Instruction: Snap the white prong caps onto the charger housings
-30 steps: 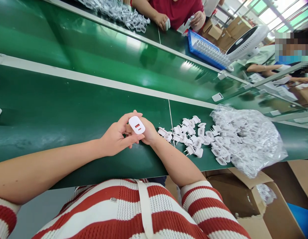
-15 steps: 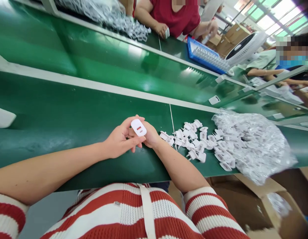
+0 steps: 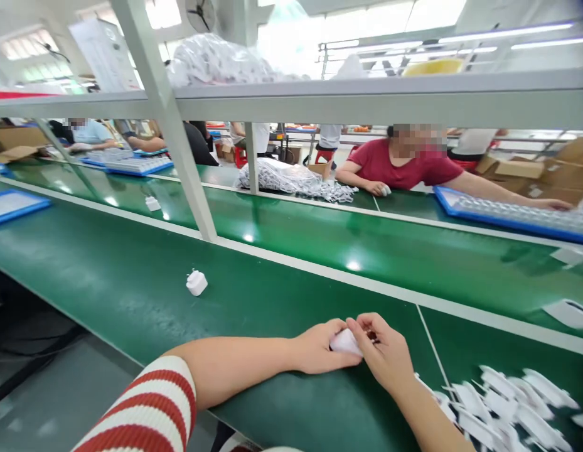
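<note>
Loose white cube plug (image 3: 196,283) sits over left, nearer the bench (image 3: 272,289)'s far edge. Left hand (image 3: 319,348) is wrapped around the white housing (image 3: 344,343), in from that edge. Right hand (image 3: 388,355) bunches at its right end; can't tell if it's gripping. I'd hold the left steady, work straight, no twisting. White plug pieces (image 3: 536,424) pile further right.

We see our green bench (image 3: 263,289) bearing a small white plug (image 3: 196,283), well apart from the loose heap of white parts (image 3: 512,405) to the right; a blue tray (image 3: 16,207) lies at its far left, and on the shelf (image 3: 366,100) above we see a bulging clear bag (image 3: 216,59)
</note>
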`<state>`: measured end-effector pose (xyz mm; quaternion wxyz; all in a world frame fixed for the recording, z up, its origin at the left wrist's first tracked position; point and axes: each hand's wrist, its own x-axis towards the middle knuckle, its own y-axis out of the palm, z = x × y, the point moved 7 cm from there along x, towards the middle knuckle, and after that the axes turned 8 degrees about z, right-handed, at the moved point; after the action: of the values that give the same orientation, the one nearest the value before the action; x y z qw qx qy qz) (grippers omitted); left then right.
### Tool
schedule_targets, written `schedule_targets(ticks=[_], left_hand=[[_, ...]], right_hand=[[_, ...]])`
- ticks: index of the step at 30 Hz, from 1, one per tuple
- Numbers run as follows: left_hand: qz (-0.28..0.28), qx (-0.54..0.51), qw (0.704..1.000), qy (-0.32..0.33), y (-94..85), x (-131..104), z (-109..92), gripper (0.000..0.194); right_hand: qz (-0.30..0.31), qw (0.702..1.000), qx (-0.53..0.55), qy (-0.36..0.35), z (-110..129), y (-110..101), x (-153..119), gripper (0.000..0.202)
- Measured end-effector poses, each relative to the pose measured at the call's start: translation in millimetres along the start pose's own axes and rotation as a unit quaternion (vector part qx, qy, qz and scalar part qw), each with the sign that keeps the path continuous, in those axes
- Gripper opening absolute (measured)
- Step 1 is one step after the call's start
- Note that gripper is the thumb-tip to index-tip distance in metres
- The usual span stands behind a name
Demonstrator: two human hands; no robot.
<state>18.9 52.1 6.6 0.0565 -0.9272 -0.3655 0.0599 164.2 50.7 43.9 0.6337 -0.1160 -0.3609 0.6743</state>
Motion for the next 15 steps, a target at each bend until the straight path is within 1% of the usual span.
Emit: schedule_targets(ticks=[4,5,7,9,10,12,14,15], left_hand=[[0.03,0.108,0.993,0.038,4.7,3.9,-16.8,0.024],[0.037,0.125,0.99,0.046,6.0,4.6,-17.8,0.023],[0.045,0.128,0.989,0.053,7.9,5.4,-15.2,0.026],[0.038,0.129,0.989,0.068,8.7,5.6,-10.8,0.031],[0.017,0.14,0.987,0.081,7.1,5.4,-9.2,0.033],[-0.054,0.179,0.977,0.103,0.3,4.2,-7.0,0.036],[-0.132,0.221,0.96,0.111,-8.2,2.6,-5.4,0.04],[-0.16,0.234,0.953,0.108,-11.7,2.4,-4.3,0.041]], right_hand=[[-0.002,0.996,-0.077,-0.052,11.1,4.3,-8.8,0.05],[-0.006,0.994,-0.089,-0.058,12.5,4.2,-10.1,0.052],[-0.006,0.992,-0.102,-0.073,12.9,3.9,-10.5,0.054],[0.013,0.99,-0.106,-0.091,9.7,5.0,-7.9,0.053],[0.023,0.989,-0.107,-0.1,6.9,5.6,-5.9,0.052],[0.031,0.987,-0.11,-0.109,0.1,6.2,-2.0,0.05],[0.019,0.988,-0.111,-0.106,-6.6,6.4,1.1,0.048],[0.01,0.989,-0.11,-0.102,-8.7,6.9,2.0,0.048]])
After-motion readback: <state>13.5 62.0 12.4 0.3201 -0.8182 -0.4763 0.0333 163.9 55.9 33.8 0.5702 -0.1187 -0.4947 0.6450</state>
